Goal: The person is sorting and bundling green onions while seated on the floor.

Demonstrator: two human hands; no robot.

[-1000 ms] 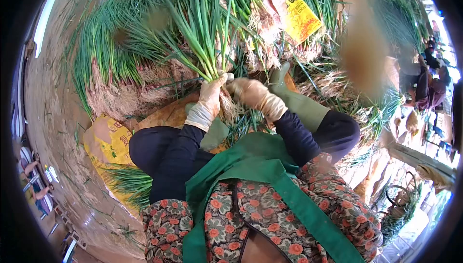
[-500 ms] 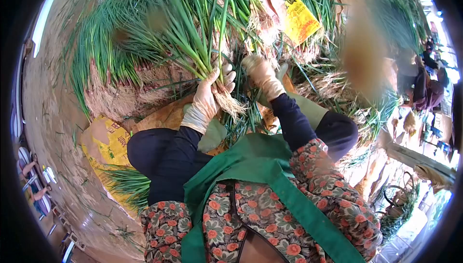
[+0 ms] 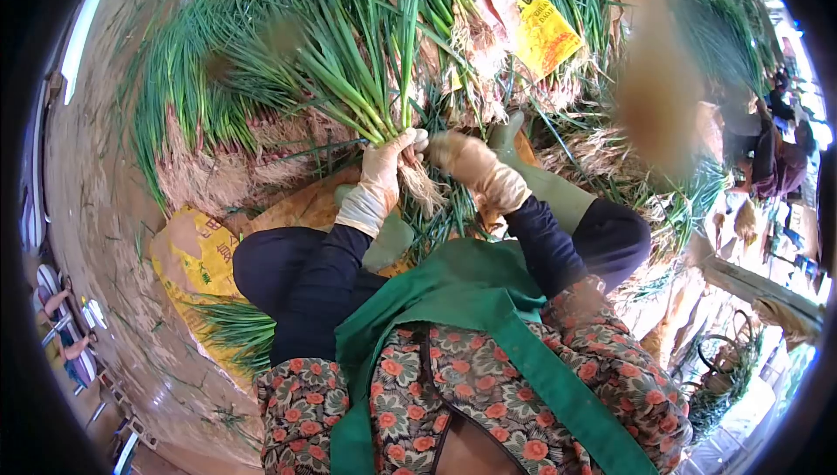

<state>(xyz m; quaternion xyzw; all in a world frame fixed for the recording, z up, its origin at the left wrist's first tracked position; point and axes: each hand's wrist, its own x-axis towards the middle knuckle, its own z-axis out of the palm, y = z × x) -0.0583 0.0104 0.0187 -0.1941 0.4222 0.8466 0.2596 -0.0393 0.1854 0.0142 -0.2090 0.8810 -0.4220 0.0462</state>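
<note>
My gloved left hand (image 3: pixel 382 167) is closed round the base of a bunch of green onions (image 3: pixel 370 109). Their green leaves fan up and away from me, while the pale roots (image 3: pixel 422 189) hang out below my fingers. Just right of those roots is my gloved right hand (image 3: pixel 481 172), its fingers smeared by motion; whether they hold anything I cannot make out. Loose green leaves (image 3: pixel 449 213) lie under both hands, between my boots.
A large heap of green onions (image 3: pixel 205 113) lies at the left, roots towards me. More onions with a yellow printed sack (image 3: pixel 547 35) lie ahead. Another yellow sack (image 3: pixel 187 257) is beside my left knee. A wooden beam (image 3: pixel 758 288) and a person (image 3: pixel 780 161) are at the right.
My left hand has shifted slightly to the right and down with the bunch. My right hand has moved a little lower and is more blurred.
</note>
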